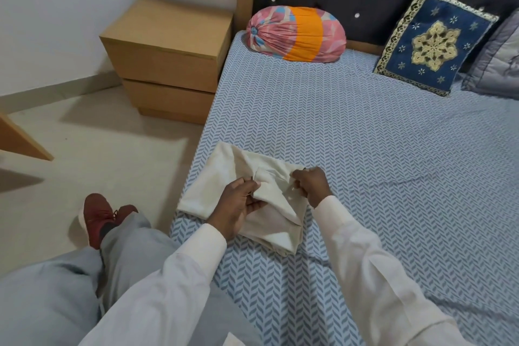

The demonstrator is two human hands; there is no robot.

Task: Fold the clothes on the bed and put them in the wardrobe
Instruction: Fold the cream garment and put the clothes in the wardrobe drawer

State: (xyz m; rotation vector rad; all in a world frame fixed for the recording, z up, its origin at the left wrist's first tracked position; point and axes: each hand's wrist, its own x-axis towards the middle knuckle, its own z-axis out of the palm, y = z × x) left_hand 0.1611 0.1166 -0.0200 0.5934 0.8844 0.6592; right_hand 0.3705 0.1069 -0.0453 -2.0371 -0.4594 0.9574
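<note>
Head view: cloth lies part-folded on bed near its left edge, long axis roughly far-left to near-right. Both left hand and right hand pinch its middle fold, grip narrow. Flat bulk lies left of both hands.

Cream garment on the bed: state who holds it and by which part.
Both hands hold the cream garment. The left hand pinches a raised fold near its middle; the right hand grips bunched cloth at its far right edge.
</note>
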